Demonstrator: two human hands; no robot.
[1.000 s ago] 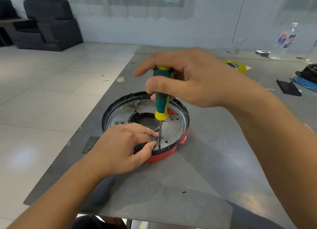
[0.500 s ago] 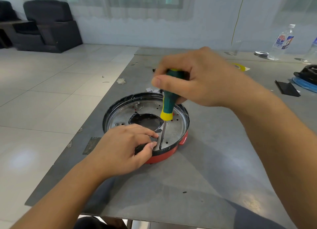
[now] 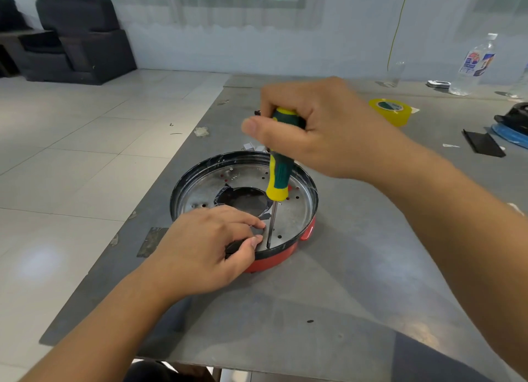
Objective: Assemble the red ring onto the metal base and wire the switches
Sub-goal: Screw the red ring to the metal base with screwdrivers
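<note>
Near table (image 3: 357,310) left edge: right hand (image 3: 323,127) grip wraps screwdriver (image 3: 281,173); left hand (image 3: 205,244) pinches metal base (image 3: 294,213) rim.

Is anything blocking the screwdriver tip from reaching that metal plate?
Nothing visible does. The screwdriver shaft runs straight down to the metal base near its front rim, just beside the left hand fingertips steadying the spot.

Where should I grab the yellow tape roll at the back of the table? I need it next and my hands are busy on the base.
The yellow tape roll lies flat with its hole facing up. Come from above and pinch its wall, thumb in the hole and fingers on the outer side; probably easiest with the right hand, which is nearer.
</note>
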